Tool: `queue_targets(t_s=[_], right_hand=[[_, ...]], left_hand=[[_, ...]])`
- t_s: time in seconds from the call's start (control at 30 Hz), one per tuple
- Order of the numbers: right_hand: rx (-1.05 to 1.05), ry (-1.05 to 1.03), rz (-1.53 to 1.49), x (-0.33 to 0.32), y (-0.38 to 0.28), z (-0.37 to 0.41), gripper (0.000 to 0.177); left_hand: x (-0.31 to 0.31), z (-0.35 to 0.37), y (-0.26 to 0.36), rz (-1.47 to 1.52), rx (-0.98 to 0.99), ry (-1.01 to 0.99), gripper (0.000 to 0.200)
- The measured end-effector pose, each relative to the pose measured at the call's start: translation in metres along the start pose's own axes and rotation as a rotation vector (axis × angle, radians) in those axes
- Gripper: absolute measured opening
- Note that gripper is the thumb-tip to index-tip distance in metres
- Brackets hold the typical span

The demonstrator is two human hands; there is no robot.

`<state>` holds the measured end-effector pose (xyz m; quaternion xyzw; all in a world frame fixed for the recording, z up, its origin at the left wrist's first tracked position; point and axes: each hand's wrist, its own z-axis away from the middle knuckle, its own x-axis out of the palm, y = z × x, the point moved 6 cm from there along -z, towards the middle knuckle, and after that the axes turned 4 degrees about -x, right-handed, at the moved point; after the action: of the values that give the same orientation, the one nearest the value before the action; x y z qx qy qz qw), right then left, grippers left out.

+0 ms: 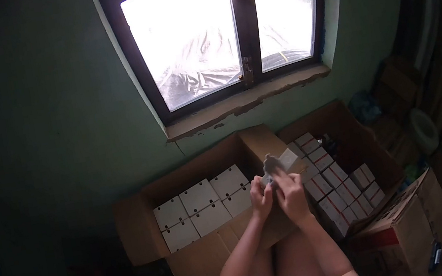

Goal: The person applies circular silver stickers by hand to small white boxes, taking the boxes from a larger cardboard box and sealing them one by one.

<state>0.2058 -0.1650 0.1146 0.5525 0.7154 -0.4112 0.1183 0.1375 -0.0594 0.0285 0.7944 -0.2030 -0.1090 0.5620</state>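
Above my lap, my left hand [261, 196] and my right hand [291, 191] come together with fingers closed around a small white box [290, 158]. A pale flap of it sticks out at the upper right. A grey, uneven-edged piece [272, 162] shows at its top, over my fingers; I cannot tell what it is. Left of my hands, an open cardboard carton [180, 173] contains two rows of white boxes [198, 196]. To the right, another open carton [369, 143] is packed with smaller white boxes [333, 174] that have red stripes.
Ahead are a green wall [57, 123] and a dark-framed window [242, 25] with a sill. A third cardboard carton [419, 222] stands at lower right with a small dark object [436, 254] on its side. Dim clutter lines the right edge.
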Motion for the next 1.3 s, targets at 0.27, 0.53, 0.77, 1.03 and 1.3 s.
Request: queue_targets(t_s=[0.27,0.53,0.77,1.03,1.3], right_hand=[[0.108,-0.046,0.167,-0.010,0.032,-0.016,0.054],[-0.108,-0.080,0.178,0.002,0.014,0.001,0.050],[-0.157,-0.250,0.259,0.018,0.001,0.004,0.060],[0.105,-0.173,0.196,0.001,0.019,-0.016,0.051],[-0.053,-0.238,-0.049,-0.001,-0.009,-0.016,0.035]], left_hand=[[-0.004,0.003,-0.024,-0.028,-0.098,0.059,0.055],[-0.005,0.002,-0.025,0.088,-0.147,0.071,0.056],[-0.005,0.000,-0.024,0.059,-0.171,0.085,0.056],[-0.006,0.003,-0.017,0.008,-0.141,0.112,0.057],[-0.011,0.000,-0.033,0.027,-0.147,0.100,0.061]])
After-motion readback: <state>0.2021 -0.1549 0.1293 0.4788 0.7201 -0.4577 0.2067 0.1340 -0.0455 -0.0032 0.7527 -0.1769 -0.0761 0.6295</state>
